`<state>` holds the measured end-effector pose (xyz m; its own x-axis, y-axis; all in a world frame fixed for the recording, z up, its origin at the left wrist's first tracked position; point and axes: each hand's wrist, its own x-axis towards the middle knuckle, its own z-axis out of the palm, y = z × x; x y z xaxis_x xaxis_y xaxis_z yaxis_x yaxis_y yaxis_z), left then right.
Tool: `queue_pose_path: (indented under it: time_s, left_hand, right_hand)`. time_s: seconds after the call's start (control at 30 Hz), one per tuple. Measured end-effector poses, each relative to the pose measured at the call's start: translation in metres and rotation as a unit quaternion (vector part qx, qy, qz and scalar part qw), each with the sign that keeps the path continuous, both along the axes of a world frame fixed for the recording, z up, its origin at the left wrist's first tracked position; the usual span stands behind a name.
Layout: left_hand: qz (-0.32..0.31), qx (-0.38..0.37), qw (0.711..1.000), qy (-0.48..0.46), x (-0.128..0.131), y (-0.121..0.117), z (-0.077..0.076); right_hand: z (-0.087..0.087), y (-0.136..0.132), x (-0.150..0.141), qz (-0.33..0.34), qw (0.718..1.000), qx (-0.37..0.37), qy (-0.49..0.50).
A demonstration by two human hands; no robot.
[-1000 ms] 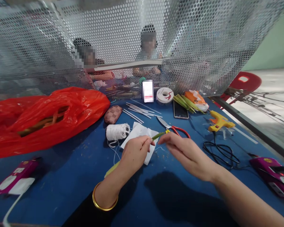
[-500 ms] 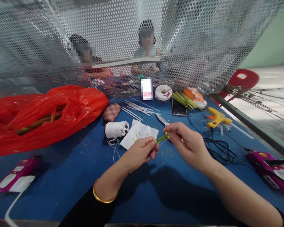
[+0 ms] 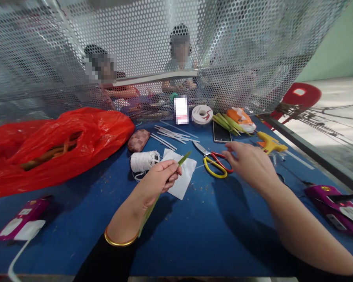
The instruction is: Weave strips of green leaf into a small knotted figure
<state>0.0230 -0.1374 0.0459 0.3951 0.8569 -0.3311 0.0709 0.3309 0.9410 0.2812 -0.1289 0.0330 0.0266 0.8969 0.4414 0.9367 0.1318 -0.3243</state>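
Note:
My left hand [image 3: 160, 178] is closed round a long green leaf strip [image 3: 182, 159], whose tip points up and to the right above a white paper sheet [image 3: 182, 177]. My right hand [image 3: 248, 164] hovers with fingers spread just right of the scissors [image 3: 213, 161], which lie on the blue table [image 3: 194, 235] with red and yellow handles. It holds nothing. A spool of white thread [image 3: 144, 161] lies left of the paper.
A red plastic bag [image 3: 55, 145] fills the left. At the back lie white sticks [image 3: 172, 135], a tape roll [image 3: 202, 114], a phone [image 3: 221, 133], green leaves [image 3: 227, 123] and a yellow glue gun [image 3: 269, 143]. Purple devices [image 3: 335, 207] sit at both sides. Two people sit behind a perforated screen [image 3: 164, 51].
My right hand let go of the leaf tip and moved right, beside the scissors. My left hand drew the leaf strip back and tilted it upward.

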Motion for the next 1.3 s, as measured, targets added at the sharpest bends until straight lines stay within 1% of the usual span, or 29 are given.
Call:
queue_pose_path:
  time_s: [0.03, 0.07, 0.1, 0.13, 0.17, 0.23, 0.27, 0.3, 0.33, 0.37, 0.43, 0.5, 0.6, 0.73, 0.8, 0.87, 0.93, 1.0, 1.03, 1.1, 1.13, 1.2, 1.23, 1.27, 1.3]
  left_hand:
    - [-0.003, 0.005, 1.0, 0.004, 0.001, 0.0, 0.0]
    - [-0.004, 0.011, 1.0, 0.01, 0.002, -0.001, 0.0]
    - [-0.005, 0.018, 1.0, 0.016, 0.003, -0.002, 0.0]
    - [-0.006, 0.025, 0.999, 0.022, 0.005, -0.003, 0.0]
    - [-0.006, 0.031, 0.999, 0.027, 0.006, -0.004, 0.0]
    - [-0.01, 0.043, 0.998, 0.035, 0.009, -0.006, -0.001]
    - [-0.013, 0.051, 0.998, 0.04, 0.011, -0.007, -0.001]
    - [-0.015, 0.059, 0.997, 0.045, 0.011, -0.008, -0.001]
    - [-0.015, 0.069, 0.996, 0.053, 0.012, -0.008, -0.001]
    - [-0.014, 0.082, 0.994, 0.065, 0.012, -0.009, -0.001]
    - [-0.01, 0.12, 0.987, 0.104, 0.012, -0.009, 0.0]
    - [-0.008, 0.171, 0.972, 0.163, 0.011, -0.01, 0.002]
    - [-0.017, 0.233, 0.943, 0.238, 0.011, -0.011, 0.005]
    - [-0.02, 0.279, 0.92, 0.275, 0.011, -0.011, 0.004]
    - [-0.028, 0.298, 0.908, 0.293, 0.012, -0.011, 0.002]
    - [-0.05, 0.313, 0.894, 0.317, 0.012, -0.012, 0.0]
    - [-0.091, 0.328, 0.883, 0.323, 0.012, -0.013, 0.0]
    - [-0.143, 0.339, 0.882, 0.294, 0.013, -0.015, 0.002]
    - [-0.166, 0.341, 0.885, 0.27, 0.013, -0.016, 0.004]
    - [-0.188, 0.34, 0.893, 0.226, 0.013, -0.018, 0.007]
    - [-0.18, 0.34, 0.898, 0.215, 0.013, -0.018, 0.008]
    - [-0.137, 0.346, 0.903, 0.216, 0.012, -0.018, 0.008]
    - [-0.107, 0.353, 0.902, 0.225, 0.011, -0.017, 0.007]
    - [-0.074, 0.362, 0.898, 0.238, 0.011, -0.016, 0.006]
    - [-0.041, 0.375, 0.89, 0.255, 0.01, -0.014, 0.003]
  right_hand:
    - [-0.001, 0.0, -0.002, 0.02, 1.0, 0.014, -0.016]
    - [-0.002, 0.0, -0.007, 0.052, 0.998, 0.029, -0.004]
    - [-0.002, -0.002, -0.013, 0.095, 0.994, 0.028, 0.037]
    - [-0.003, -0.004, -0.021, 0.147, 0.984, 0.008, 0.101]
    - [-0.004, -0.007, -0.031, 0.209, 0.961, -0.037, 0.178]
    - [-0.008, -0.013, -0.05, 0.309, 0.883, -0.147, 0.321]
    - [-0.011, -0.017, -0.059, 0.341, 0.845, -0.192, 0.364]
    - [-0.013, -0.019, -0.066, 0.346, 0.82, -0.223, 0.398]
    - [-0.016, -0.021, -0.071, 0.335, 0.805, -0.252, 0.42]
    - [-0.017, -0.022, -0.074, 0.315, 0.797, -0.278, 0.435]
    - [-0.018, -0.022, -0.073, 0.263, 0.794, -0.312, 0.451]
    - [-0.014, -0.022, -0.066, 0.237, 0.805, -0.306, 0.449]
    - [-0.005, -0.022, -0.056, 0.236, 0.849, -0.228, 0.415]
    - [0.002, -0.029, -0.052, 0.21, 0.918, -0.107, 0.319]
    - [0.003, -0.033, -0.052, 0.219, 0.936, -0.038, 0.273]
    - [0.003, -0.035, -0.053, 0.239, 0.938, -0.001, 0.253]
    - [0.001, -0.034, -0.053, 0.238, 0.935, -0.005, 0.264]
    - [-0.002, -0.029, -0.052, 0.212, 0.927, -0.035, 0.308]
    - [-0.004, -0.025, -0.051, 0.198, 0.918, -0.058, 0.338]
    - [-0.01, -0.017, -0.051, 0.185, 0.89, -0.116, 0.4]
    - [-0.013, -0.013, -0.051, 0.186, 0.874, -0.145, 0.425]
    - [-0.018, -0.009, -0.054, 0.201, 0.852, -0.182, 0.447]
    - [-0.021, -0.009, -0.057, 0.209, 0.851, -0.187, 0.445]
    - [-0.023, -0.011, -0.06, 0.214, 0.858, -0.184, 0.43]
    - [-0.024, -0.015, -0.063, 0.215, 0.872, -0.176, 0.404]
